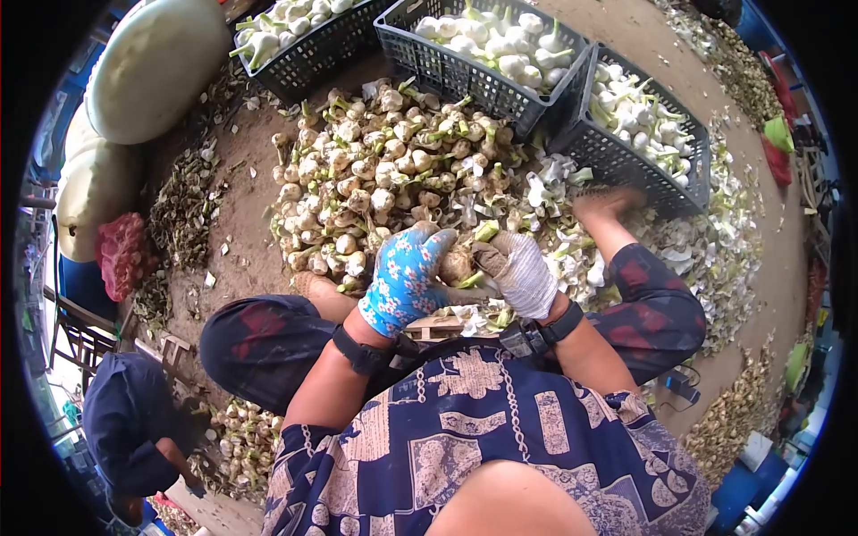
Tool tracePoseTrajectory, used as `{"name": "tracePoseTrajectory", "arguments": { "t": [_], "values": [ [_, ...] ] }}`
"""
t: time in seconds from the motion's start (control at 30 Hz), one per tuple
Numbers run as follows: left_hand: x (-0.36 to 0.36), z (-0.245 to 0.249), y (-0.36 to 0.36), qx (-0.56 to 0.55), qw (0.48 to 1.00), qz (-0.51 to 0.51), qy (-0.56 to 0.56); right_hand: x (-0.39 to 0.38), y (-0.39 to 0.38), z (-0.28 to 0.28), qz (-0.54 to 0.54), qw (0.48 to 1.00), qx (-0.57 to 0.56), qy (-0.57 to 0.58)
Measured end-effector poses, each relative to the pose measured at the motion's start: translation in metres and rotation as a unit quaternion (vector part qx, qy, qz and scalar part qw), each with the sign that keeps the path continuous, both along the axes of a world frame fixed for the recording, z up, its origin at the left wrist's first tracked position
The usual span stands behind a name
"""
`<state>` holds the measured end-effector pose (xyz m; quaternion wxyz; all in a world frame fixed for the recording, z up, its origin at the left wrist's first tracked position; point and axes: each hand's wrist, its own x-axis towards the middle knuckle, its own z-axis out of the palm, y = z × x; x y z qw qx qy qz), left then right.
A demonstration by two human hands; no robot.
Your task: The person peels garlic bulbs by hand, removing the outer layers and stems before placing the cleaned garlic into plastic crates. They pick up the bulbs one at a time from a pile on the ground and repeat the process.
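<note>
Blue-gloved, my left hand (407, 270) pinches the garlic (457, 266); my right hand (529, 275) pinches its other side, so it can't roll. The pile (384, 174) is just past my grip, easy to reach.

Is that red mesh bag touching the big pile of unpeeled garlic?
Apart. The head view shows bare ground and dried leaf scraps between the red mesh bag and the garlic pile.
</note>
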<state>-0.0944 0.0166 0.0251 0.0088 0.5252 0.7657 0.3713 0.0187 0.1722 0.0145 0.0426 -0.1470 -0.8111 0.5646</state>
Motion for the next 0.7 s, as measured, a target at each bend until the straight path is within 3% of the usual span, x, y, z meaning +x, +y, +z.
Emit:
{"name": "tracePoseTrajectory", "arguments": {
  "t": [0.07,0.1,0.13,0.2,0.23,0.27,0.33,0.37,0.4,0.47,0.5,0.53,0.57,0.6,0.67,0.7],
  "values": [
    [-0.001,-0.001,0.0,0.05,0.992,-0.018,-0.114,0.004,0.01,-0.009,0.091,0.977,0.148,0.125],
    [0.0,-0.016,-0.002,0.052,0.958,0.0,-0.283,0.008,0.01,-0.008,0.114,0.959,0.221,0.137],
    [-0.003,-0.022,-0.002,0.027,0.901,0.025,-0.433,0.008,0.012,-0.009,0.113,0.959,0.221,0.138],
    [-0.001,-0.024,0.005,0.039,0.921,0.031,-0.386,0.007,0.015,-0.014,0.11,0.947,0.231,0.192],
    [0.002,-0.023,0.009,0.074,0.956,0.01,-0.283,0.005,0.017,-0.014,0.109,0.947,0.231,0.194],
    [0.004,-0.017,0.012,0.108,0.978,-0.013,-0.176,0.003,0.02,-0.014,0.075,0.978,0.145,0.128],
    [0.012,-0.016,0.015,0.047,0.994,0.006,-0.099,0.005,0.025,-0.013,-0.001,0.999,-0.032,-0.011],
    [0.012,-0.017,0.016,0.042,0.991,0.002,-0.123,0.004,0.017,-0.004,-0.026,0.999,0.017,0.031],
    [0.01,-0.017,0.017,0.038,0.988,0.0,-0.147,0.003,0.017,-0.003,-0.048,0.996,-0.069,0.006],
    [0.007,-0.018,0.018,0.048,0.977,-0.017,-0.206,0.006,0.02,0.002,-0.034,0.999,-0.002,-0.009],
    [0.007,-0.022,0.018,0.103,0.842,-0.016,-0.529,0.005,0.021,-0.002,-0.032,0.999,-0.003,-0.01],
    [0.007,-0.028,0.018,0.145,0.6,-0.013,-0.787,0.006,0.023,-0.01,0.035,0.991,0.105,0.07],
    [0.002,-0.03,0.021,0.163,0.438,-0.098,-0.878,0.004,0.022,-0.01,0.1,0.961,0.212,0.149],
    [0.006,-0.031,0.025,0.144,0.438,0.024,-0.887,0.003,0.022,-0.007,0.152,0.893,0.343,0.25],
    [0.015,-0.029,0.029,0.196,0.418,0.098,-0.882,0.004,0.025,-0.002,0.164,0.891,0.384,0.176],
    [0.013,-0.033,0.027,0.201,0.544,0.054,-0.813,0.002,0.02,-0.001,0.068,0.981,0.136,0.12]
  ]
}}
